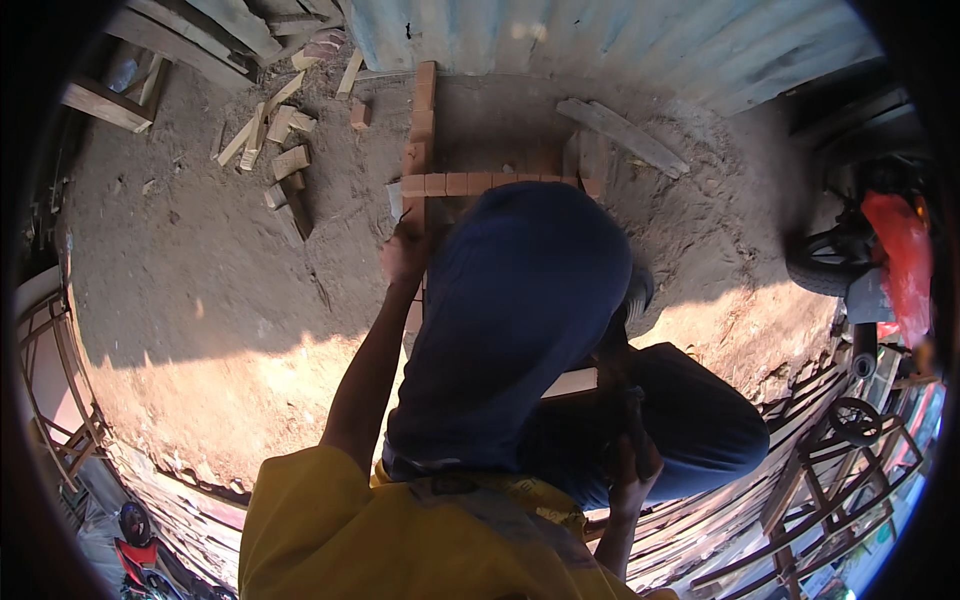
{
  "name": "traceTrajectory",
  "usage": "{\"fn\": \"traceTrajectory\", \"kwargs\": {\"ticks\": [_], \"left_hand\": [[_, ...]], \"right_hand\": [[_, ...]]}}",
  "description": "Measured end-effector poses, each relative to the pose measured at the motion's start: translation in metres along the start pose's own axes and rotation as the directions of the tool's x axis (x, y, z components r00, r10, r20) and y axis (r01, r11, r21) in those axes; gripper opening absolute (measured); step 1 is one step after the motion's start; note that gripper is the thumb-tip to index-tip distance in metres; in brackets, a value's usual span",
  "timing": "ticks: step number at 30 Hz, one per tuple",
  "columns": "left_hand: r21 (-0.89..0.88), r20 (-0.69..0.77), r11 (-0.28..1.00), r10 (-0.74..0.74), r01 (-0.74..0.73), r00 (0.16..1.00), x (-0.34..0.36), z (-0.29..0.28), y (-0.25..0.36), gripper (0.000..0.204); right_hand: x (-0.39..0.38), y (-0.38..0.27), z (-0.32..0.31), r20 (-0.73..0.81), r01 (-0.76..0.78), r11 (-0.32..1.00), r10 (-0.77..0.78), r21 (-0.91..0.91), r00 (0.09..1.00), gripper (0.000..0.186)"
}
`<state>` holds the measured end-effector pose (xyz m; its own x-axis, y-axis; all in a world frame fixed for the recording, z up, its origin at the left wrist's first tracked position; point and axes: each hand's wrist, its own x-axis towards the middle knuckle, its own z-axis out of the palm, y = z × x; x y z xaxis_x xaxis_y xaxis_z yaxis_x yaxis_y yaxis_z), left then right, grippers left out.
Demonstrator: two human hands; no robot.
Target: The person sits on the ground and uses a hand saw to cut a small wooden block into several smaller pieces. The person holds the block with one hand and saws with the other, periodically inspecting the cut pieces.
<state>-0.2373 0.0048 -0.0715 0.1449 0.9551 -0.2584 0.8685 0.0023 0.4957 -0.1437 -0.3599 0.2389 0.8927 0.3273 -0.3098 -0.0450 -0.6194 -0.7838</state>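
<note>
The low course of reddish bricks (470,183) lies on the sandy ground (200,280) below the corrugated metal wall (620,40), one row running across and another running up toward the wall. The left hand (403,255) reaches to the corner where the rows meet, its grip folded at a brick there, though whether it clasps anything I cannot tell. The right hand (633,462) sits low by the blue-trousered knee (520,310), in shadow; its grip cannot be made out. Wood offcuts (275,140) lie scattered to the left, a grey plank (622,135) to the right.
</note>
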Motion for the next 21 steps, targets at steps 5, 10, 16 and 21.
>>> {"fn": "traceTrajectory", "kwargs": {"ticks": [5,10,16,21], "left_hand": [[0.001,0.042,0.999,0.045,-0.046,0.998,0.008,0.008,-0.018,0.052],[0.037,0.066,0.997,0.058,-0.060,0.996,0.006,-0.009,-0.033,0.049],[0.089,0.103,0.992,0.084,-0.093,0.991,0.009,-0.019,-0.050,0.046],[0.122,0.119,0.988,0.085,-0.099,0.989,0.012,-0.029,-0.071,0.043]], "right_hand": [[0.000,0.015,-0.003,0.025,-0.079,0.997,0.079,0.020,0.997,0.027],[-0.002,0.005,0.003,0.000,-0.040,0.988,0.041,0.149,0.999,0.022],[-0.005,0.003,0.004,0.042,-0.091,0.978,0.085,0.185,0.995,0.021],[-0.011,-0.001,0.010,0.057,-0.104,0.977,0.095,0.187,0.994,0.020]]}}
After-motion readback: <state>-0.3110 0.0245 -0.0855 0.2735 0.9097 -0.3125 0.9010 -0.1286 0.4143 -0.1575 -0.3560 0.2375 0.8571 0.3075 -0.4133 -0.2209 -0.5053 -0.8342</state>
